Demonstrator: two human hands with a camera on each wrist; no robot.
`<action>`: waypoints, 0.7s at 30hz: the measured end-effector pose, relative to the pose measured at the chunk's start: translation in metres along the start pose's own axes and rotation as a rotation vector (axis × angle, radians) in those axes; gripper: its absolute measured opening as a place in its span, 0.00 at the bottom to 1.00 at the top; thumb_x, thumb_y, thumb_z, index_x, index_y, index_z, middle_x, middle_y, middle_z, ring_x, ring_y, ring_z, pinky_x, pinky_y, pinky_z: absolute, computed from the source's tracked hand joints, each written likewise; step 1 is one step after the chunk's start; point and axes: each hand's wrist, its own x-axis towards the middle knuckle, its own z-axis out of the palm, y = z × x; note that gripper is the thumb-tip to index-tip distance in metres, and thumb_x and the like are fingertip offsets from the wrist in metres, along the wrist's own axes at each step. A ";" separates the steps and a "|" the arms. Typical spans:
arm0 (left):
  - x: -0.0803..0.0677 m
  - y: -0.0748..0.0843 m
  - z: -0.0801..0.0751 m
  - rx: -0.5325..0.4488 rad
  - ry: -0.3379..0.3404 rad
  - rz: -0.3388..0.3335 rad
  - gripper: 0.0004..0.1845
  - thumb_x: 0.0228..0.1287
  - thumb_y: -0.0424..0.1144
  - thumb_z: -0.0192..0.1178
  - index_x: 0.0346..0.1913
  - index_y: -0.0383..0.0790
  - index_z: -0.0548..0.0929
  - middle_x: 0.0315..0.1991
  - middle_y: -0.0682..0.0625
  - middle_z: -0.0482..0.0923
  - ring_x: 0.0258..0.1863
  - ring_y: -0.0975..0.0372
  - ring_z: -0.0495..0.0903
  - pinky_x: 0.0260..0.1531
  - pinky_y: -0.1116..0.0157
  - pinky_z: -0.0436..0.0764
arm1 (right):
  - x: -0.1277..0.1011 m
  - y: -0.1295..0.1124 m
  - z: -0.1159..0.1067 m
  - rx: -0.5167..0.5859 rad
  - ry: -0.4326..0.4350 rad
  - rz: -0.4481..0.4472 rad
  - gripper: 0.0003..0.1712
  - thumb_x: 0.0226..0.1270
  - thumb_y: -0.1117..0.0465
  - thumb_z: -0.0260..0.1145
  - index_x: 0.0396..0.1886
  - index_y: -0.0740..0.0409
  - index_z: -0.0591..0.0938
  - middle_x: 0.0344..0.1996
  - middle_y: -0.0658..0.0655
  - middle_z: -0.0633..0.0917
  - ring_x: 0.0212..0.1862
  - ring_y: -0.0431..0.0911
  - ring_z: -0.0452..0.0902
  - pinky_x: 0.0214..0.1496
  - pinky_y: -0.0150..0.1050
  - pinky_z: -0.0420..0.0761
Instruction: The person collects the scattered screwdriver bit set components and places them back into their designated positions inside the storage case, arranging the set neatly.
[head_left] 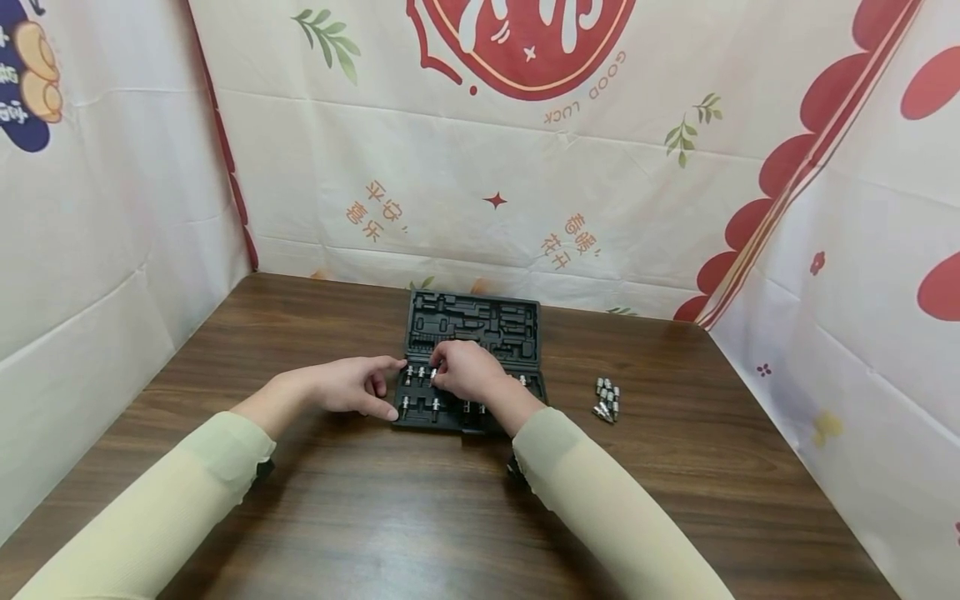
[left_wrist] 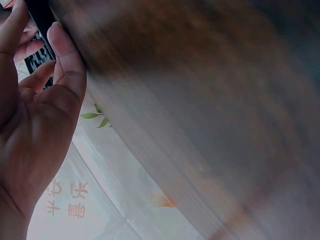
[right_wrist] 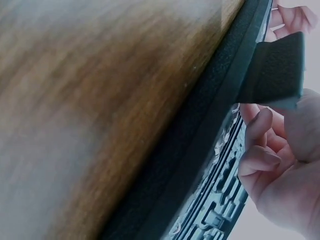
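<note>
A black moulded tool case (head_left: 472,325) lies flat and open on the dark wooden table (head_left: 360,500), near the far edge, its length running away from the person. Its far half shows shaped recesses. In its near half, small silver bits (head_left: 420,372) stand upright in their slots in rows. The left hand (head_left: 352,385) rests against the case's near left corner, thumb and forefinger touching its edge. The right hand (head_left: 465,371) lies over the near half, its fingers curled down onto a bit among the rows.
</note>
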 end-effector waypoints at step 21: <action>0.000 0.000 0.001 0.002 0.003 -0.005 0.48 0.70 0.51 0.76 0.85 0.36 0.65 0.48 0.45 0.82 0.43 0.58 0.79 0.47 0.61 0.79 | 0.002 0.007 0.001 -0.105 0.075 -0.024 0.06 0.80 0.53 0.73 0.51 0.44 0.91 0.41 0.46 0.87 0.40 0.43 0.79 0.48 0.45 0.83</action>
